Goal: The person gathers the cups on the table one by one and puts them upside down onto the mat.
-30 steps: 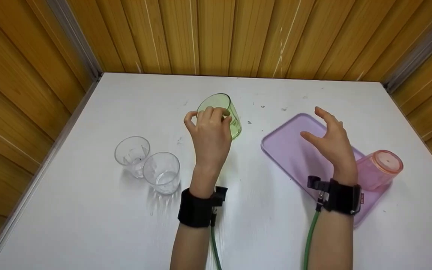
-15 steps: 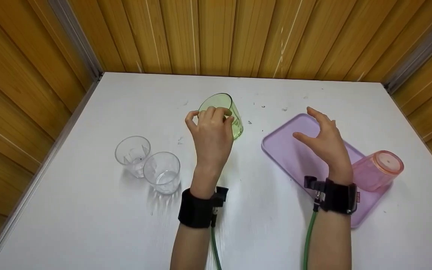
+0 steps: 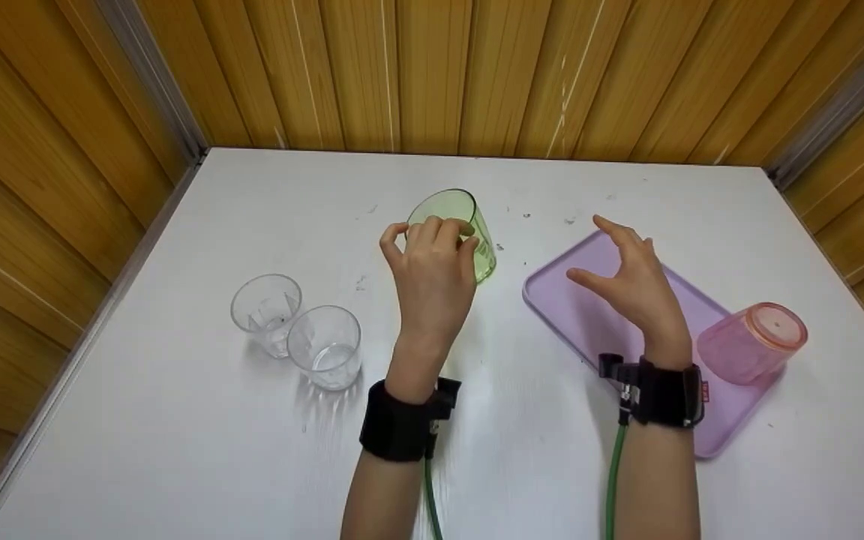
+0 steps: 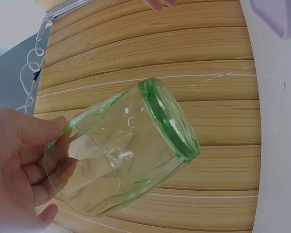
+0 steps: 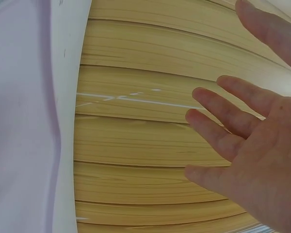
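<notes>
My left hand [image 3: 432, 270] pinches the rim of a clear green cup [image 3: 483, 247], thumb on one side of the wall and fingers on the other. In the left wrist view the green cup [image 4: 126, 145] is tilted, its thick base angled away from the hand. Over the purple tray [image 3: 567, 300] my right hand [image 3: 631, 289] is spread, thumb and fingers wide apart with nothing between them. The right wrist view shows the same hand [image 5: 262, 126] with its fingers extended. A pink cup [image 3: 739, 349] stands upside down on the tray's right end.
Two clear cups [image 3: 265, 315] [image 3: 325, 349] stand upright side by side on the left of the white table [image 3: 177, 450]. Wood-panelled walls [image 3: 432, 75] rise behind the table and along both sides. A green cable [image 3: 613, 480] trails from each wrist strap.
My right hand has moved left over the tray, uncovering more of the pink cup. My left hand and the green cup have shifted slightly right.
</notes>
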Available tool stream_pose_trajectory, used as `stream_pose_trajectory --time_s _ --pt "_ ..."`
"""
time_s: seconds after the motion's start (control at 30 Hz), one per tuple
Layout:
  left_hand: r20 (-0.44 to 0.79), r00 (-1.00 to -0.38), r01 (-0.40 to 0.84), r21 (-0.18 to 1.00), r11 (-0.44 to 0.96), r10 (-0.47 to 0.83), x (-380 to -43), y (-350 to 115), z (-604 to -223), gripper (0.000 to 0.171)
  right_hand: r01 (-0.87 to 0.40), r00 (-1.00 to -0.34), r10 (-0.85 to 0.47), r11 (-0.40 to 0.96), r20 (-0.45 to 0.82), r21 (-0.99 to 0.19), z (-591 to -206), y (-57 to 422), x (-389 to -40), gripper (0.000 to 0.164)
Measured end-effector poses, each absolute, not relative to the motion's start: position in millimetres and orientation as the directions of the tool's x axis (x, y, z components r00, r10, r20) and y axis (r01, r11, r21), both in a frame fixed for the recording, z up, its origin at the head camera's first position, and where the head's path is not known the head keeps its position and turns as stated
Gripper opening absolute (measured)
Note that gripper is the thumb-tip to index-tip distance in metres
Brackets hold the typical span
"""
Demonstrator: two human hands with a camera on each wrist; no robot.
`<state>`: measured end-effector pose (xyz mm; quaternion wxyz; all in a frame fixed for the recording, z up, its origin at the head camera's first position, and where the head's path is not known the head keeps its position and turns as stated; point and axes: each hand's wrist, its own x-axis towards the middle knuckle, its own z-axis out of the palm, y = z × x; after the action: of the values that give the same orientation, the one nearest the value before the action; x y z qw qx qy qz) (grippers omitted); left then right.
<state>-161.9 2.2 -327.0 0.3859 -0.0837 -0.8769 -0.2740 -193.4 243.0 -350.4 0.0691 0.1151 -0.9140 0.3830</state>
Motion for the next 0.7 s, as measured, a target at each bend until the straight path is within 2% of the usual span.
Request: stream_pose_trajectory --time_s 0.7 --pt "0.740 -0.673 0.393 0.368 0.843 -0.009 -161 10 -329 0.005 -0.248 -0.969 -0.192 0.688 0.158 -0.682 -350 230 -195 0.076"
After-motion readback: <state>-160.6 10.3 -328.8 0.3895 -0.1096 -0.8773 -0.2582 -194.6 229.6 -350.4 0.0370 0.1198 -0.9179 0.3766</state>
